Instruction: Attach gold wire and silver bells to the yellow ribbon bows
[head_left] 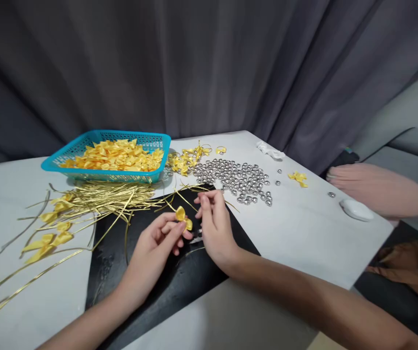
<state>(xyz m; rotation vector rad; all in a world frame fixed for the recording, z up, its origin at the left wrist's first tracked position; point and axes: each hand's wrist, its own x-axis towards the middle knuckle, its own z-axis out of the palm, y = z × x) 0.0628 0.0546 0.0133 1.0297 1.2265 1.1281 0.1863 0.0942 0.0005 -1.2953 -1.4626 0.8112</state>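
Observation:
My left hand [161, 238] pinches a small yellow ribbon bow [181, 214] between thumb and fingers, above the black mat [110, 272]. Just to its right, my right hand [216, 226] is closed with thumb and fingertips together; whatever it may hold is hidden. Behind both hands lies a bundle of gold twist ties [110, 197], some of whose ends reach over the mat. Beyond my right hand, many silver heart-shaped pieces [230, 175] are spread on the white table.
A blue basket [168, 146] full of yellow bows stands at the back left. More bows [48, 243] with ties lie at left, and another bow [298, 179] at right. A white computer mouse [356, 210] sits near the right edge. A grey curtain [194, 63] hangs behind.

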